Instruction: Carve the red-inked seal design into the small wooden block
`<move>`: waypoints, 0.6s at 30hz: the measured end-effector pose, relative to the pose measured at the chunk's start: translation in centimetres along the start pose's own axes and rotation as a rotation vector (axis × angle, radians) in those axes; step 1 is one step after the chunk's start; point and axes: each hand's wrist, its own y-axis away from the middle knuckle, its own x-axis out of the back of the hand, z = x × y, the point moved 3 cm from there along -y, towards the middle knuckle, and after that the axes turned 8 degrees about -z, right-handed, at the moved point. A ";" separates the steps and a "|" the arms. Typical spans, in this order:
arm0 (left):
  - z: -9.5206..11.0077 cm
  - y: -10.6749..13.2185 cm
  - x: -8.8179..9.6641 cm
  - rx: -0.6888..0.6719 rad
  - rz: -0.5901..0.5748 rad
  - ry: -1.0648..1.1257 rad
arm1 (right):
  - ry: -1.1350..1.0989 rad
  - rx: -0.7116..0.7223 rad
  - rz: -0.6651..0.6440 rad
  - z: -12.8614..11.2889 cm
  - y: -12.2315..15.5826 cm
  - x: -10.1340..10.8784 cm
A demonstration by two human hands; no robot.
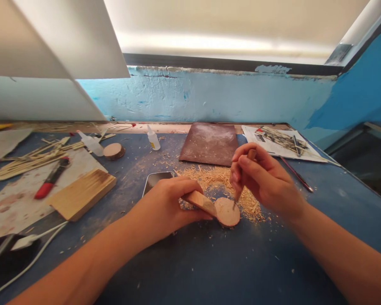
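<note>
Metal tin (155, 179), contents unclear, beside left hand (168, 202) with pinched wooden stick (200, 201); right hand (264, 181) with pinched slim tool (237, 193).

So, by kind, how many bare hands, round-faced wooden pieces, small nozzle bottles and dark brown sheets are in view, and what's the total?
Hands: 2
Round-faced wooden pieces: 2
Nozzle bottles: 2
Dark brown sheet: 1
Total: 7

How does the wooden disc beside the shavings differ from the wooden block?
The wooden disc is round, while the wooden block is rectangular. The disc looks smaller than the block. The disc sits beside wood shavings; the block overlaps the stained paper. Both are pale wood.
</note>
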 end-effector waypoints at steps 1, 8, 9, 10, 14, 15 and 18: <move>0.0 0.0 0.0 -0.006 0.003 -0.018 | -0.001 -0.012 -0.018 0.3 0.1 -0.3; -0.1 -0.1 -0.3 -0.035 -0.057 0.034 | 0.049 0.075 -0.167 0.7 0.9 -0.7; -0.1 -0.1 -0.5 -0.020 -0.076 0.061 | 0.032 0.101 -0.186 0.7 1.0 -0.7; -0.2 -0.2 -0.6 -0.002 -0.101 0.091 | 0.006 0.118 -0.200 0.7 1.1 -0.7; -0.6 -0.2 -1.0 0.064 -0.171 0.159 | -0.077 0.076 -0.204 1.0 1.0 -0.5; -0.7 -0.2 -1.0 0.072 -0.173 0.163 | -0.095 0.044 -0.214 1.2 0.9 -0.4; -0.7 -0.2 -0.9 0.062 -0.168 0.155 | -0.154 -0.040 -0.263 1.3 0.6 -0.2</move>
